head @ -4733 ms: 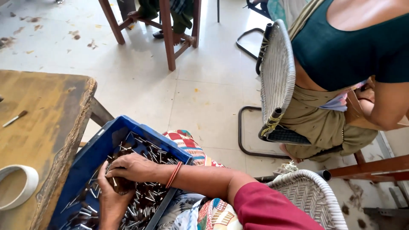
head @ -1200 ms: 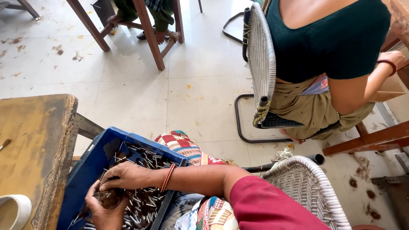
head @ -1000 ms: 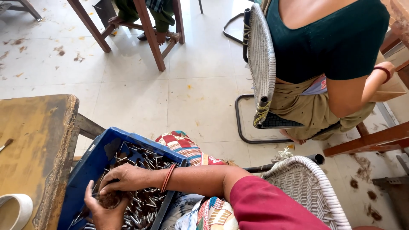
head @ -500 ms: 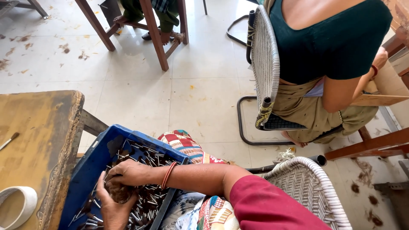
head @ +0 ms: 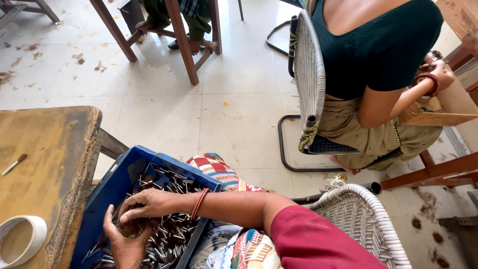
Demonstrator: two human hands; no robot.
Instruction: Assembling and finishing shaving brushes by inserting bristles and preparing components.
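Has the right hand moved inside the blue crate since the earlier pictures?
No. The right hand stays over the brown clump, at the same spot in the blue crate.

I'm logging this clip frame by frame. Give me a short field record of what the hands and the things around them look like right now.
left hand: cupped under a brown clump, inside the crate
right hand: pressed on top of the clump, red bangle at the wrist
crate: blue plastic, on the lap, holds many small metal tubes
table: worn wood, left of the crate, bears a small brush and a white bowl
nearby: another person sits on a wicker chair, back to the camera
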